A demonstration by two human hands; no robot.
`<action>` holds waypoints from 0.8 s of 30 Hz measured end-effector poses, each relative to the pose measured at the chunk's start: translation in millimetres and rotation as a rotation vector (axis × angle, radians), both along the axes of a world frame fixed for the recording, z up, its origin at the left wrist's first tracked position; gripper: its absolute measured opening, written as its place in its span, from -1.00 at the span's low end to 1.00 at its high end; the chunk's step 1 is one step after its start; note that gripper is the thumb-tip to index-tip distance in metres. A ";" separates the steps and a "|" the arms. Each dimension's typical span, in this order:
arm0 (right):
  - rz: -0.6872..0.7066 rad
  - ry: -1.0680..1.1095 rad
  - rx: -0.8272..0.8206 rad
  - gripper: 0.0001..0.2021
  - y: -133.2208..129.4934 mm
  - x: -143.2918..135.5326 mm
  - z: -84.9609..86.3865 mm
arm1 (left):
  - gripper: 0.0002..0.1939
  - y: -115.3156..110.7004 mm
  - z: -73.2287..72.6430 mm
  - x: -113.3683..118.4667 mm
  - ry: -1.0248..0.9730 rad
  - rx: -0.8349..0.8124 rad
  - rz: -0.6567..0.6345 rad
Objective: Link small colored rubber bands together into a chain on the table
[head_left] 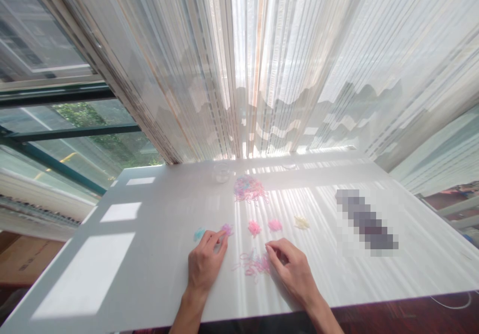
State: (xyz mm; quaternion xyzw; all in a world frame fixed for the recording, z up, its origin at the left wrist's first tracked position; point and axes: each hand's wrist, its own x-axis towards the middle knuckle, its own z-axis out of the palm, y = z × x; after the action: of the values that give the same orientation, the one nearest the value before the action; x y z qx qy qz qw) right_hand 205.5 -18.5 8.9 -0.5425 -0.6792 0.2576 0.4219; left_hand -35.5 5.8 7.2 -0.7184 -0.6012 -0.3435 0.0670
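Note:
Small piles of thin coloured bands lie in a row on the white table: blue (199, 234), purple (227, 230), red-pink (254, 228), pink (275, 224) and yellow (301, 222). My left hand (207, 256) has its fingertips at the purple pile, thumb and index finger close together; anything between them is too small to tell. My right hand (290, 264) is pinched beside the mixed pile (254, 263) near the front edge, and what it holds, if anything, is too small to make out. A larger mixed pile (250, 188) sits farther back.
A clear round container (221, 173) stands at the back of the white table (160, 274), with a clear lid-like disc (289, 166) to its right. A pixelated dark object (368, 220) lies on the right. Striped curtains (258, 75) hang behind; a cardboard box (30, 259) is at left.

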 end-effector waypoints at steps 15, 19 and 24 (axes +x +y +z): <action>0.002 -0.015 -0.005 -0.71 -0.2 0.4 2.0 | -0.74 -8.7 10.6 -4.8 -0.087 -0.130 -0.075; 0.013 -0.022 -0.006 -0.73 0.0 0.6 3.0 | -0.78 -16.7 21.5 -12.8 -0.058 -0.243 -0.158; 0.009 -0.014 0.002 -0.71 0.9 0.5 4.8 | -0.83 -19.8 24.1 -15.5 -0.016 -0.325 -0.202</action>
State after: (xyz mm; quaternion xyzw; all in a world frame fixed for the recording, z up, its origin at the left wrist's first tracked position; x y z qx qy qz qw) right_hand 205.9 -17.6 13.7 -0.5408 -0.6849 0.2547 0.4165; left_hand -51.1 -14.1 31.3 -0.7735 -0.5742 -0.2529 -0.0894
